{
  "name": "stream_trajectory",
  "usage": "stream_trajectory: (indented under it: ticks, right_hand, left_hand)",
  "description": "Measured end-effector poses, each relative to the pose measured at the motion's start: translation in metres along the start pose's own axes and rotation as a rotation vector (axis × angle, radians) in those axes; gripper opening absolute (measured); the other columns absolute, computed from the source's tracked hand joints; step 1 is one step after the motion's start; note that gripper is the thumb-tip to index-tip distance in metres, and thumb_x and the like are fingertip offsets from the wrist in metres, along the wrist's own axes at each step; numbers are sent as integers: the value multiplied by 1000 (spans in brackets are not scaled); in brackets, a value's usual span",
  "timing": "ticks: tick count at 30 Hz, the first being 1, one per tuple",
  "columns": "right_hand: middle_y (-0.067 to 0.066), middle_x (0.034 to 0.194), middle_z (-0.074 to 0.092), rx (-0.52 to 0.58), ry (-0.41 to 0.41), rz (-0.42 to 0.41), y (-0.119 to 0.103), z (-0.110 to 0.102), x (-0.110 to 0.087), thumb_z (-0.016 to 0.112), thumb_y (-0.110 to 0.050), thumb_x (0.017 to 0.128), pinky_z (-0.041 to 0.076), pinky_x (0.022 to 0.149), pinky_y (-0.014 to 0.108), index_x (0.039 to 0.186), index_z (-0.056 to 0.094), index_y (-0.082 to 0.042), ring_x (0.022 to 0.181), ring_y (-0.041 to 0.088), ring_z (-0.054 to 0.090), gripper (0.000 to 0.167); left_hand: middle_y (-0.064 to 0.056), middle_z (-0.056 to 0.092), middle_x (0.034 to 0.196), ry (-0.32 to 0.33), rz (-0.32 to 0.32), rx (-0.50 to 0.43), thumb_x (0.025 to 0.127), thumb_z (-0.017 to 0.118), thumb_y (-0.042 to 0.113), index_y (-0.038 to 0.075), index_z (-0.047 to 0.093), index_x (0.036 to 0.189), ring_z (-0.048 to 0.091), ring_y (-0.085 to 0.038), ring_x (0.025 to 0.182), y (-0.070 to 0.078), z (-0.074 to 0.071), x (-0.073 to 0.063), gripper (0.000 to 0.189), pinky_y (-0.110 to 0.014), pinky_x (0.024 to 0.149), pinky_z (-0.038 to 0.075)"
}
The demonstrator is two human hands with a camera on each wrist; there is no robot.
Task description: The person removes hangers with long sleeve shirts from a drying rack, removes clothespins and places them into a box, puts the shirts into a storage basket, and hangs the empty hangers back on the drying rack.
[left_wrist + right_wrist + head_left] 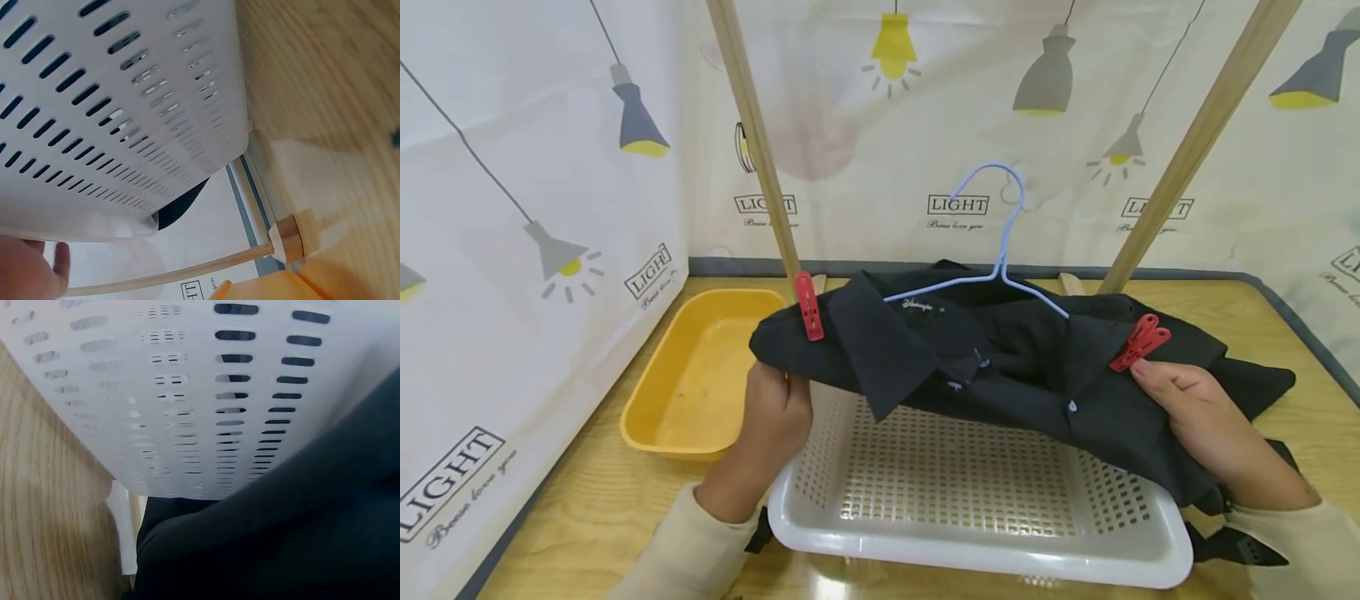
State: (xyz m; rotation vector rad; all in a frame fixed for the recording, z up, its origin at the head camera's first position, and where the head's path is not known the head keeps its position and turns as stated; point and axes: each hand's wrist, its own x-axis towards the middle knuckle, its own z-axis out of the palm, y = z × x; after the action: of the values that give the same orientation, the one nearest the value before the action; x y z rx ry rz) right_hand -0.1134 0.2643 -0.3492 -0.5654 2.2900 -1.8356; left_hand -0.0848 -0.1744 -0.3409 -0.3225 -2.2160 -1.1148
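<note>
A black collared shirt [992,408] hangs on a light blue hanger [1013,212], over the white basket. One red clothespin [809,307] clips the shirt's left shoulder in the head view, and another red clothespin [1141,340] sits at the right shoulder. My left hand [778,412] grips the cloth from below, under the first clothespin. On the other side, my right hand [1206,417] holds the shirt with curled fingers, the thumb right at the lower end of the second clothespin. Dark cloth [269,537] fills the lower right wrist view; the fingers are hidden there.
A white perforated basket [977,558] stands on the wooden table [576,500] below the shirt. To its left is a yellow basin [700,392]. Two wooden poles [756,125] rise behind, in front of a lamp-patterned backdrop [857,225].
</note>
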Motion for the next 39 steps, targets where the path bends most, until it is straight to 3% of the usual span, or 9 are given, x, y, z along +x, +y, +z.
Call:
stream_trajectory:
  ticks: [4,8,14,17,20,23,27,32,39]
  right_hand:
    - [-8,85,76,-66,39,56,-3,3,0,37,-17,109,56,59,24,104,74,-29,70,7,72,39]
    - [-10,82,74,-96,95,108,-5,4,2,39,-23,109,55,59,22,100,73,-30,69,5,70,36]
    - [-7,69,68,-184,161,161,-8,7,4,39,-31,109,51,53,24,88,70,-21,61,9,67,39]
    - [-6,68,67,-210,174,158,-9,8,5,40,-33,109,50,51,25,87,70,-19,60,9,65,39]
    - [-6,68,68,-225,168,155,-9,9,5,41,-33,108,50,51,26,89,70,-20,60,9,66,38]
    - [-5,69,69,-223,157,162,-10,8,5,41,-33,108,50,52,26,93,71,-25,61,10,67,35]
    - [-5,70,70,-229,152,157,-9,8,4,42,-32,108,51,53,26,95,71,-28,61,11,68,32]
    - [-6,71,70,-232,154,129,-9,8,5,41,-30,108,52,54,25,96,71,-28,62,10,67,32]
    - [-7,73,72,-208,152,134,-8,7,5,41,-30,108,52,54,25,96,71,-29,64,9,68,32]
  left_hand:
    - [-17,59,88,-11,8,3,99,45,-2,-11,51,113,56,-21,83,1,0,-2,18,-32,75,48]
    - [-20,61,106,-29,60,-46,106,44,10,-10,44,125,59,-22,95,1,-1,0,28,-19,89,49]
    - [-14,52,83,-62,88,-93,107,41,32,-7,42,116,56,-19,80,2,-1,-1,40,-21,69,47]
    - [-14,56,86,-67,100,-104,107,42,32,-6,45,116,57,-17,79,2,-1,-1,39,-21,70,49]
    - [-11,56,81,-126,77,-128,106,49,22,-5,49,117,55,-15,73,2,-2,0,30,-21,64,49]
    - [-7,54,76,-238,-9,-124,102,56,15,0,53,116,53,-13,68,3,-3,2,21,-22,60,48]
    - [-4,65,100,-367,-68,-34,99,60,22,8,60,123,60,-15,92,4,-4,6,28,-31,82,54]
    - [-6,58,142,-428,0,142,95,64,33,12,65,132,49,-25,130,2,0,9,42,-54,110,37]
    - [-10,61,140,-556,-9,414,90,68,47,10,71,123,43,-31,139,7,4,11,50,-55,121,22]
